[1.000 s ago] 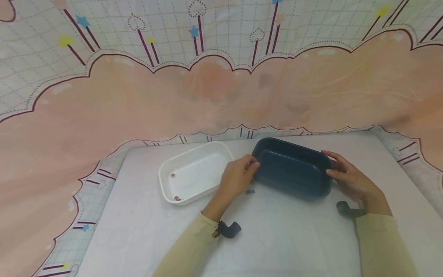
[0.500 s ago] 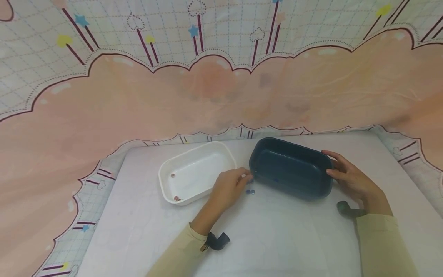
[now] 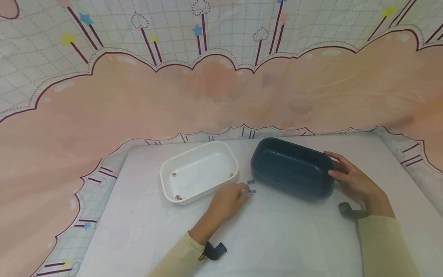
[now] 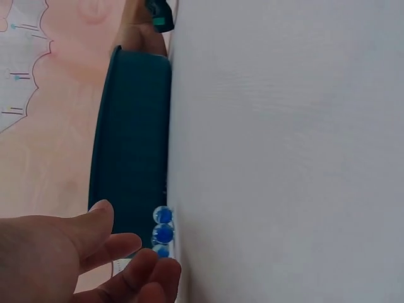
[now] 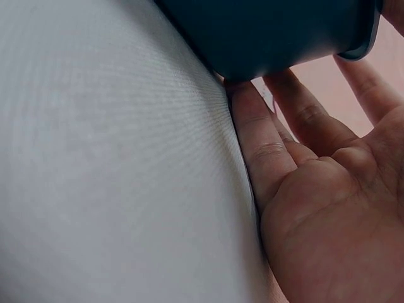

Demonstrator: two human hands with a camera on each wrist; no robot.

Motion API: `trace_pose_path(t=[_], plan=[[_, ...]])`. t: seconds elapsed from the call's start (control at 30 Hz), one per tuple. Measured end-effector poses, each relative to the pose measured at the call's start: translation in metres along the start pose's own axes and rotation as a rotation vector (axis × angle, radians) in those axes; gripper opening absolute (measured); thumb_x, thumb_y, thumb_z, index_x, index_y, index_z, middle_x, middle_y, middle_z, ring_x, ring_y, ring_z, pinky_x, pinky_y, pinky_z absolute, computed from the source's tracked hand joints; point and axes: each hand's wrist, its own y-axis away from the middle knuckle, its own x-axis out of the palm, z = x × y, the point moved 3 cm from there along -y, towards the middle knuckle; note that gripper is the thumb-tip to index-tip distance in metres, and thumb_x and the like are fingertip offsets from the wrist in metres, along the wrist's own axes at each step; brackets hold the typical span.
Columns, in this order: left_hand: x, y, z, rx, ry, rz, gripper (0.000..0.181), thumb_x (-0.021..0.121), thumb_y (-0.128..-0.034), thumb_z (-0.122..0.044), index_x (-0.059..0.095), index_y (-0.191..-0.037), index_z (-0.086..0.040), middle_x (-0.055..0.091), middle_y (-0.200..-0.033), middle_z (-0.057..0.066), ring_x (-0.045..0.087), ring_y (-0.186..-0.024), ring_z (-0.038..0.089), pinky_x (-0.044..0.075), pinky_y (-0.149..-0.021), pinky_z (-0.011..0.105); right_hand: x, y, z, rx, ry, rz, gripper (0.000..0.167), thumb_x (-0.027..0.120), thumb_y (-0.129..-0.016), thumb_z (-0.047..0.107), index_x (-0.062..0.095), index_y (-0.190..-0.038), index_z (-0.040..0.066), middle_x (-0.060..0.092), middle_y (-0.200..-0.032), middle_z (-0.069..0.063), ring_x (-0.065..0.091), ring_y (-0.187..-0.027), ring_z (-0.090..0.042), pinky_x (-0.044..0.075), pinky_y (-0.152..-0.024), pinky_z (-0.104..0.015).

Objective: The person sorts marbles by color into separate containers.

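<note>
Several clear marbles with blue centres (image 4: pixel 163 233) lie on the white tabletop between two trays. My left hand (image 3: pixel 226 201) is beside them, its fingertips close to the nearest ones. In the left wrist view the thumb of that left hand (image 4: pixel 47 252) stands apart from the fingers, and I see nothing held. My right hand (image 3: pixel 358 184) grips the right end of the dark blue tray (image 3: pixel 290 186), thumb at the rim and fingers against the outer wall. From the right wrist view, the right hand's fingers (image 5: pixel 262 139) touch the tray's end low near the table.
Left of the marbles stands a white tray (image 3: pixel 199 150) holding several small reddish-brown marbles (image 3: pixel 178 197). A patterned cloth (image 3: pixel 207 96) hangs behind the table's back edge. A dark wrist-worn device (image 3: pixel 215 251) sticks out from the left cuff.
My left hand has moved away from the dark blue tray's left end, down and left to the blue marbles, uncovering more of them. My right hand keeps its grip on the tray.
</note>
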Motion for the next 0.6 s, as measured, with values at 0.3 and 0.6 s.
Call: trace_pose_path(t=[0.3,0.6], plan=[[0.009,-0.003,0.011,-0.032,0.063,0.028,0.026,0.068,-0.0976,-0.039,0.073,-0.117,-0.021,0.065,-0.082,-0.008,0.05,-0.071,0.006,0.044,-0.064,0.019,-0.001,0.003,-0.002,0.009,0.0,-0.011,0.066,0.045,-0.105,-0.004,0.021,-0.163,0.018,0.052,-0.14,0.008,0.054,-0.125,0.001,0.041,-0.097,-0.008],[0.011,-0.007,0.017,-0.054,0.103,0.021,0.022,0.073,-0.0944,-0.036,0.074,-0.113,-0.024,0.061,-0.079,-0.009,0.053,-0.07,0.006,0.045,-0.064,0.021,0.0,0.003,0.0,0.043,0.099,-0.04,0.066,0.047,-0.105,0.0,0.021,-0.163,0.019,0.05,-0.14,0.01,0.053,-0.125,0.003,0.041,-0.094,-0.007]])
